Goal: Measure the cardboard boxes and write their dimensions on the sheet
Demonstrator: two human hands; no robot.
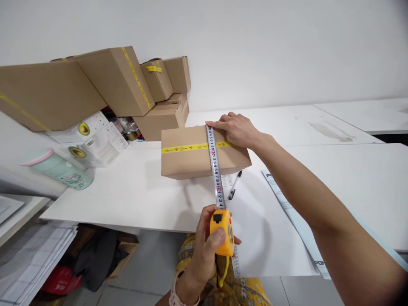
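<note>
A cardboard box (188, 159) sealed with yellow tape lies on the white table (134, 195). My left hand (207, 246) grips a yellow tape measure case (222, 231) at the table's near edge. Its white blade (214, 165) runs from the case across the box top to the far edge. My right hand (234, 128) rests on the box's far right corner, its fingers pressing the end of the blade down.
A black pen (235, 185) and printed paper sheets (287, 204) lie on the table right of the box. Stacked cardboard boxes (111, 85), avocado-printed cartons (92, 142) and a mint green cylinder (59, 168) sit at left. Clutter lies on the floor below.
</note>
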